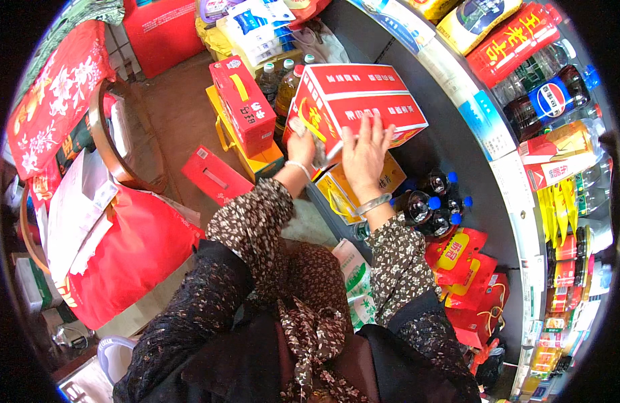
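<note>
A large red-and-white carton [360, 101] stands tilted in front of me among the stacked goods. My right hand [365, 153] lies against its near side, with the fingers stretched out and spread. At the carton's left end, my left hand [300, 146] is closed around what looks like a grey cloth [319, 153], partly hidden and blurred. Below the carton sits a yellow gift box [337, 195], partly covered by my right hand and wrist. A red gift box [244, 107] stands left of the carton, with bottles [288, 91] in between.
Dark drink bottles with blue caps [434, 201] stand right of my right wrist. Red packages [464, 269] lie nearer me. Shelves of bottled drinks [551, 101] curve along the right. At left are a wooden chair [112, 148], a red bag [135, 255] and a flat red box [216, 176].
</note>
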Action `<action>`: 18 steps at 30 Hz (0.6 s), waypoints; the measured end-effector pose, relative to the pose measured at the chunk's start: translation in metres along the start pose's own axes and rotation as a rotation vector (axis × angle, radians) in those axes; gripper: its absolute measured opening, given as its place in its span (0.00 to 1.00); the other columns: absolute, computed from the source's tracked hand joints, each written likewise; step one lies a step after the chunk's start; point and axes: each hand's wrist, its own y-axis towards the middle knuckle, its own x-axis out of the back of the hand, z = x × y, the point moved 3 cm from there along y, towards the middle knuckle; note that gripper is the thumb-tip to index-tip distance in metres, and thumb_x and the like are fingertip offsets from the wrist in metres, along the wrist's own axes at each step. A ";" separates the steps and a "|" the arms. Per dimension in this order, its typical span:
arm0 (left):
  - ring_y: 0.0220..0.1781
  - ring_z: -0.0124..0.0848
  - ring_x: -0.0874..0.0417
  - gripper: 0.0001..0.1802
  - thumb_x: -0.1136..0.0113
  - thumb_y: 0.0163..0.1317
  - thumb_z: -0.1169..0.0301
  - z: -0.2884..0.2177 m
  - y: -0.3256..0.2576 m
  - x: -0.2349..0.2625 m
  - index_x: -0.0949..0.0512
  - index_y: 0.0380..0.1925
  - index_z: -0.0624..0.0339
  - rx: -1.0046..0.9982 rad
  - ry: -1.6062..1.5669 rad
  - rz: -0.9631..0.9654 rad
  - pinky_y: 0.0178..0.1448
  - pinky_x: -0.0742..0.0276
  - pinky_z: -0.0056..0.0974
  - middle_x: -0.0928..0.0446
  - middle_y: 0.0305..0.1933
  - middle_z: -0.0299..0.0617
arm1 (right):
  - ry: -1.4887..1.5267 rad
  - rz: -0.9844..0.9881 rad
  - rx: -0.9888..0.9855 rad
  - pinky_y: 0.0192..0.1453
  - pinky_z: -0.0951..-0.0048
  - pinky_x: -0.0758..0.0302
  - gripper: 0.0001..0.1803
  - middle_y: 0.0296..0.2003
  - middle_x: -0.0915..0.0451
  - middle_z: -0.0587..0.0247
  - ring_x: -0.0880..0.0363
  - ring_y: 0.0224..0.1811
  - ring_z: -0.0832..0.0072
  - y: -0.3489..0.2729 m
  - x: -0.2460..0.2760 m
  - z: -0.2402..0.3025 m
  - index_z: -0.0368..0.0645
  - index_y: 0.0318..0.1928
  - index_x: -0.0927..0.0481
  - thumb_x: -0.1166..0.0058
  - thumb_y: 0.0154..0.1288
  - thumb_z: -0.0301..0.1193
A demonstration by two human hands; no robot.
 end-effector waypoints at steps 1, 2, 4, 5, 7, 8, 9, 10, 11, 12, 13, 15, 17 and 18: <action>0.33 0.31 0.18 0.18 0.48 0.65 0.64 -0.011 0.011 0.003 0.24 0.45 0.69 -0.046 0.000 -0.064 0.35 0.24 0.37 0.19 0.35 0.44 | -0.011 0.011 0.076 0.73 0.48 0.58 0.37 0.65 0.42 0.40 0.55 0.69 0.37 -0.002 0.005 0.008 0.33 0.61 0.34 0.50 0.62 0.50; 0.33 0.31 0.18 0.17 0.47 0.64 0.65 -0.020 0.022 0.006 0.24 0.44 0.69 0.018 -0.034 -0.045 0.35 0.24 0.38 0.19 0.36 0.44 | 0.000 0.048 0.143 0.72 0.48 0.55 0.37 0.64 0.40 0.39 0.55 0.69 0.36 -0.004 0.011 0.013 0.35 0.62 0.35 0.47 0.60 0.49; 0.32 0.31 0.18 0.16 0.47 0.64 0.65 -0.030 0.034 0.010 0.24 0.43 0.69 0.125 -0.004 -0.036 0.34 0.25 0.38 0.19 0.37 0.44 | 0.058 0.180 0.181 0.70 0.54 0.45 0.32 0.62 0.35 0.45 0.47 0.69 0.46 -0.001 0.023 0.007 0.42 0.60 0.30 0.45 0.58 0.45; 0.32 0.31 0.18 0.16 0.48 0.64 0.66 -0.033 0.038 0.013 0.24 0.44 0.68 0.160 0.055 -0.051 0.34 0.25 0.38 0.19 0.38 0.44 | 0.125 0.205 0.258 0.69 0.56 0.41 0.29 0.61 0.32 0.48 0.42 0.68 0.50 0.005 0.032 -0.002 0.44 0.58 0.27 0.44 0.58 0.43; 0.20 0.25 0.26 0.11 0.53 0.68 0.64 -0.032 0.038 0.016 0.25 0.33 0.57 0.202 0.016 -0.006 0.23 0.33 0.31 0.24 0.25 0.34 | 0.210 0.016 0.197 0.65 0.59 0.35 0.22 0.58 0.28 0.50 0.30 0.60 0.54 0.027 0.049 -0.036 0.44 0.52 0.23 0.42 0.57 0.35; 0.20 0.25 0.26 0.11 0.54 0.69 0.65 -0.029 0.035 0.018 0.25 0.32 0.56 0.212 -0.055 0.032 0.22 0.33 0.31 0.24 0.25 0.34 | 0.081 -0.102 0.250 0.64 0.59 0.34 0.22 0.58 0.29 0.47 0.31 0.60 0.54 0.040 0.057 -0.055 0.43 0.53 0.23 0.42 0.57 0.35; 0.19 0.25 0.26 0.11 0.55 0.69 0.65 -0.027 0.031 0.021 0.26 0.31 0.55 0.221 -0.124 0.072 0.21 0.34 0.30 0.24 0.25 0.34 | 0.050 -0.170 0.197 0.64 0.59 0.34 0.24 0.57 0.29 0.45 0.30 0.60 0.54 0.052 0.059 -0.076 0.42 0.54 0.25 0.42 0.58 0.35; 0.21 0.26 0.24 0.09 0.56 0.69 0.66 -0.025 0.024 0.026 0.27 0.34 0.56 0.159 -0.186 0.046 0.23 0.30 0.31 0.24 0.26 0.35 | 0.064 -0.175 0.048 0.65 0.60 0.35 0.27 0.58 0.30 0.45 0.31 0.60 0.53 0.062 0.056 -0.098 0.40 0.57 0.28 0.42 0.59 0.38; 0.22 0.27 0.23 0.08 0.56 0.69 0.67 -0.024 0.016 0.032 0.29 0.36 0.57 0.112 -0.284 0.021 0.24 0.27 0.33 0.25 0.27 0.36 | 0.156 -0.143 -0.166 0.64 0.63 0.35 0.29 0.56 0.28 0.45 0.30 0.59 0.55 0.072 0.048 -0.120 0.37 0.59 0.30 0.44 0.62 0.41; 0.25 0.27 0.22 0.07 0.55 0.69 0.67 -0.023 0.005 0.037 0.30 0.38 0.57 -0.002 -0.265 -0.061 0.27 0.25 0.34 0.24 0.28 0.36 | 0.447 -0.069 -0.352 0.63 0.64 0.35 0.30 0.55 0.27 0.46 0.29 0.59 0.58 0.075 0.037 -0.138 0.36 0.59 0.31 0.46 0.63 0.42; 0.27 0.28 0.22 0.06 0.54 0.69 0.68 -0.023 -0.006 0.040 0.30 0.39 0.58 -0.098 -0.280 -0.137 0.30 0.24 0.35 0.24 0.30 0.36 | 0.732 0.017 -0.565 0.62 0.66 0.34 0.30 0.54 0.26 0.46 0.28 0.58 0.60 0.074 0.022 -0.151 0.35 0.60 0.32 0.48 0.65 0.43; 0.38 0.28 0.22 0.11 0.53 0.68 0.68 -0.028 -0.027 0.042 0.31 0.47 0.59 -0.228 -0.199 -0.169 0.43 0.25 0.34 0.24 0.38 0.39 | 0.616 0.067 -0.554 0.58 0.69 0.32 0.30 0.51 0.24 0.48 0.25 0.55 0.64 0.069 0.001 -0.160 0.34 0.60 0.33 0.50 0.67 0.43; 0.52 0.32 0.26 0.21 0.52 0.68 0.68 -0.027 -0.057 0.024 0.35 0.59 0.62 -0.473 -0.133 -0.013 0.57 0.31 0.36 0.28 0.54 0.44 | 0.674 0.049 -0.514 0.53 0.67 0.29 0.26 0.48 0.21 0.49 0.22 0.49 0.65 0.067 -0.008 -0.166 0.34 0.57 0.29 0.51 0.67 0.42; 0.59 0.37 0.29 0.24 0.53 0.68 0.67 -0.027 -0.061 0.015 0.39 0.63 0.63 -0.481 0.217 0.015 0.63 0.35 0.38 0.31 0.58 0.49 | 0.696 0.075 -0.506 0.52 0.67 0.29 0.26 0.47 0.21 0.50 0.22 0.48 0.65 0.066 -0.010 -0.168 0.33 0.55 0.28 0.51 0.68 0.42</action>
